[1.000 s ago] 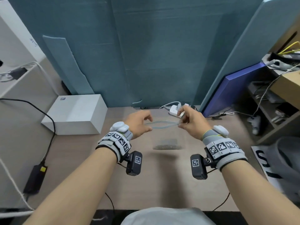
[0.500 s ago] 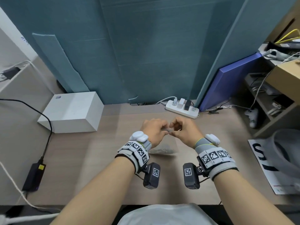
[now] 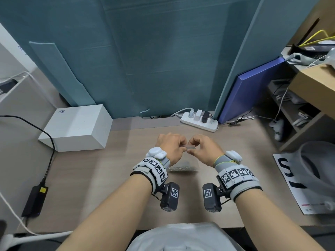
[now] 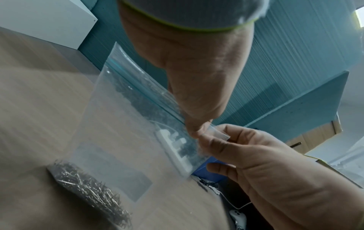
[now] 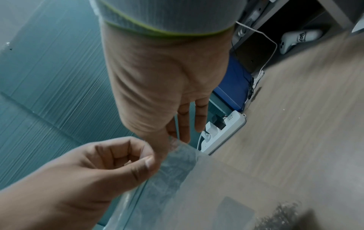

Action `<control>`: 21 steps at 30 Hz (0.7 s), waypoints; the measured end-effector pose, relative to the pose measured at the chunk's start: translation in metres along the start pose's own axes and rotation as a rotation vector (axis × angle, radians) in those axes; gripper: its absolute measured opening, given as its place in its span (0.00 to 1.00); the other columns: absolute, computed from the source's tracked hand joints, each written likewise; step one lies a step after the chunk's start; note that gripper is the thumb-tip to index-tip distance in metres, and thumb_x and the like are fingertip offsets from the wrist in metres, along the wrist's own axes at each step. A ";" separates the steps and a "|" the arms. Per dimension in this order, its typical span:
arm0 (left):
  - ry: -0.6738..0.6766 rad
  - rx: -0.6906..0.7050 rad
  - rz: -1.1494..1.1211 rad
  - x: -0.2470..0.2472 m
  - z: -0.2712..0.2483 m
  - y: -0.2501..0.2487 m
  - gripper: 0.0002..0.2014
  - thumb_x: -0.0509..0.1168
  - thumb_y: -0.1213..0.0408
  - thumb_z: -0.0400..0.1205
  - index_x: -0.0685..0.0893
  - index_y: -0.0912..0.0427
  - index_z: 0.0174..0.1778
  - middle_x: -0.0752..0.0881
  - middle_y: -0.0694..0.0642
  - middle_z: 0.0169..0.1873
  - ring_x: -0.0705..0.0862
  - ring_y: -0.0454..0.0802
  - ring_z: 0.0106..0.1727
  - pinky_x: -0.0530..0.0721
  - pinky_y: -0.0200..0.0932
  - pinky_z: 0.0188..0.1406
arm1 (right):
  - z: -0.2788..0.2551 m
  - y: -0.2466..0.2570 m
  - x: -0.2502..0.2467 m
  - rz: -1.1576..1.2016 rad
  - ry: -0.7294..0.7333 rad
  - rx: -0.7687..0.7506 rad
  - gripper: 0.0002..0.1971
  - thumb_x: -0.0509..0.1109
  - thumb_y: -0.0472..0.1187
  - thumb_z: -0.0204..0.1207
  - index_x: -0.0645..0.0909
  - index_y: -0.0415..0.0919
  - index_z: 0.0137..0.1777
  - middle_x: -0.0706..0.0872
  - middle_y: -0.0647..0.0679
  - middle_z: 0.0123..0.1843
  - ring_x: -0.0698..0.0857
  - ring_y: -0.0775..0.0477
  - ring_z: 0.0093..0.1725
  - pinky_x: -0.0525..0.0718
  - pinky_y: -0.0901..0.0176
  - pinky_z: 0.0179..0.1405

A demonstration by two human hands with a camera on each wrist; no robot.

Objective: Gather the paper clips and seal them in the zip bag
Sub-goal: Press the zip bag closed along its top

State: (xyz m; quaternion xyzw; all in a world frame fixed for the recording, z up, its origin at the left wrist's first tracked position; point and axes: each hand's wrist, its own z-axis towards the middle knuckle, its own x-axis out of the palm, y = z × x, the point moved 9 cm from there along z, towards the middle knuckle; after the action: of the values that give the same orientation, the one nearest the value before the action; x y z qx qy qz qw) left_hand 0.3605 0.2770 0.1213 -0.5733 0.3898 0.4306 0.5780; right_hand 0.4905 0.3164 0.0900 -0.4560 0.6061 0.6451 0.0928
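Both hands pinch the zip bag [image 4: 126, 140] top at frame centre: left hand [image 3: 172, 147] and right hand [image 3: 204, 149] meet at its strip. Paper clips [image 4: 92, 193] lie in its bottom. If one pinch slips, the strip may stay partly unsealed and clips could spill.

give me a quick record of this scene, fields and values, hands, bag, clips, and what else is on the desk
left hand: pinches the bag's top edge
right hand: pinches the same edge, close beside the left
bag: clear, held up by its top, hanging toward the desk
zip: cannot tell if fully closed
clips: heaped in the bag's bottom
loose clips on desk: none visible
behind hands: power strip
far left: white box
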 end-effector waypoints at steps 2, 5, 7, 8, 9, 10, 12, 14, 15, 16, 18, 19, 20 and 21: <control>-0.005 -0.010 -0.007 0.001 0.000 0.000 0.06 0.71 0.49 0.79 0.85 0.45 0.44 0.88 0.39 0.44 0.79 0.44 0.50 0.70 0.49 0.58 | 0.000 -0.001 -0.003 -0.040 -0.013 0.004 0.07 0.75 0.55 0.69 0.80 0.57 0.38 0.87 0.60 0.43 0.85 0.51 0.48 0.86 0.45 0.52; -0.019 -0.043 0.025 0.002 -0.001 0.007 0.06 0.71 0.48 0.79 0.85 0.44 0.43 0.88 0.38 0.43 0.77 0.43 0.51 0.66 0.47 0.59 | 0.000 -0.007 -0.011 -0.093 -0.044 0.017 0.06 0.76 0.49 0.73 0.82 0.54 0.37 0.86 0.60 0.44 0.84 0.52 0.49 0.85 0.48 0.51; -0.019 -0.030 0.068 0.003 -0.003 0.005 0.05 0.71 0.49 0.80 0.84 0.44 0.41 0.88 0.39 0.43 0.77 0.45 0.52 0.66 0.47 0.61 | 0.000 -0.005 -0.008 -0.126 -0.018 0.018 0.07 0.77 0.50 0.73 0.82 0.54 0.38 0.86 0.60 0.45 0.83 0.52 0.49 0.84 0.51 0.50; -0.020 -0.016 0.086 0.003 -0.003 0.002 0.05 0.71 0.50 0.80 0.84 0.44 0.41 0.88 0.39 0.43 0.77 0.45 0.52 0.66 0.48 0.62 | 0.001 -0.002 -0.007 -0.150 -0.006 0.010 0.08 0.78 0.51 0.72 0.81 0.54 0.38 0.86 0.60 0.45 0.83 0.52 0.49 0.83 0.52 0.49; -0.025 -0.004 0.096 0.004 -0.003 0.000 0.05 0.71 0.49 0.80 0.84 0.44 0.41 0.88 0.39 0.44 0.77 0.45 0.52 0.66 0.48 0.62 | 0.002 0.000 -0.005 -0.172 0.000 -0.003 0.09 0.79 0.51 0.73 0.81 0.55 0.38 0.86 0.60 0.46 0.83 0.51 0.50 0.83 0.52 0.48; -0.032 -0.004 0.096 0.004 -0.004 -0.001 0.06 0.71 0.48 0.80 0.85 0.44 0.42 0.88 0.38 0.44 0.77 0.44 0.51 0.66 0.48 0.62 | 0.003 0.002 -0.005 -0.191 -0.001 -0.016 0.11 0.79 0.51 0.73 0.79 0.55 0.36 0.86 0.60 0.46 0.83 0.50 0.50 0.84 0.51 0.48; -0.045 -0.026 0.083 0.004 -0.003 0.002 0.07 0.71 0.46 0.79 0.86 0.43 0.42 0.88 0.38 0.44 0.77 0.43 0.51 0.66 0.48 0.62 | 0.005 0.000 -0.007 -0.223 -0.023 -0.026 0.12 0.79 0.50 0.73 0.78 0.55 0.34 0.86 0.59 0.45 0.84 0.49 0.51 0.83 0.51 0.47; -0.036 -0.041 0.093 0.005 -0.003 0.006 0.07 0.71 0.46 0.79 0.85 0.43 0.42 0.88 0.39 0.44 0.77 0.44 0.52 0.66 0.49 0.63 | 0.004 -0.003 -0.009 -0.239 -0.038 -0.016 0.12 0.78 0.50 0.73 0.78 0.55 0.34 0.86 0.59 0.45 0.85 0.49 0.52 0.83 0.52 0.47; -0.026 -0.035 0.109 0.005 -0.002 0.005 0.06 0.71 0.47 0.80 0.85 0.43 0.42 0.88 0.39 0.45 0.78 0.45 0.53 0.66 0.48 0.63 | 0.004 -0.004 -0.008 -0.243 -0.040 -0.017 0.11 0.78 0.52 0.72 0.78 0.56 0.35 0.87 0.59 0.46 0.85 0.50 0.52 0.83 0.52 0.48; -0.018 -0.022 0.130 0.006 -0.002 0.002 0.06 0.71 0.48 0.81 0.84 0.43 0.41 0.88 0.40 0.45 0.78 0.46 0.53 0.66 0.48 0.63 | 0.004 -0.002 -0.007 -0.256 -0.041 -0.025 0.11 0.78 0.54 0.72 0.78 0.57 0.35 0.87 0.59 0.47 0.85 0.50 0.52 0.83 0.51 0.48; -0.013 -0.006 0.159 0.007 -0.001 -0.005 0.07 0.70 0.47 0.81 0.84 0.43 0.41 0.88 0.40 0.45 0.78 0.47 0.53 0.66 0.48 0.63 | 0.005 0.004 -0.005 -0.308 -0.049 -0.064 0.12 0.77 0.59 0.73 0.78 0.58 0.36 0.88 0.58 0.47 0.83 0.49 0.52 0.82 0.49 0.49; -0.020 -0.008 0.163 0.007 -0.001 -0.006 0.07 0.70 0.46 0.81 0.85 0.43 0.42 0.88 0.39 0.45 0.78 0.46 0.53 0.67 0.49 0.63 | 0.005 0.007 -0.004 -0.336 -0.057 -0.086 0.12 0.77 0.58 0.74 0.78 0.58 0.36 0.88 0.57 0.47 0.84 0.47 0.52 0.81 0.49 0.50; -0.029 -0.017 0.161 0.007 -0.001 -0.005 0.08 0.70 0.44 0.80 0.86 0.43 0.43 0.88 0.39 0.45 0.78 0.46 0.52 0.67 0.49 0.63 | 0.006 0.008 -0.005 -0.357 -0.068 -0.103 0.12 0.77 0.56 0.75 0.78 0.58 0.36 0.88 0.57 0.46 0.84 0.45 0.53 0.78 0.49 0.50; -0.030 -0.032 0.157 0.006 -0.001 -0.001 0.08 0.70 0.44 0.80 0.86 0.43 0.44 0.88 0.39 0.45 0.78 0.46 0.53 0.68 0.50 0.63 | 0.007 0.009 -0.007 -0.368 -0.078 -0.109 0.11 0.77 0.53 0.76 0.78 0.58 0.35 0.87 0.57 0.46 0.84 0.45 0.54 0.76 0.50 0.50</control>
State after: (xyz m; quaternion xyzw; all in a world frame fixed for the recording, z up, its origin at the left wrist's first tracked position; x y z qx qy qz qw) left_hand 0.3638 0.2765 0.1155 -0.5438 0.4177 0.4893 0.5389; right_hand 0.4855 0.3230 0.0999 -0.5382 0.4728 0.6661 0.2077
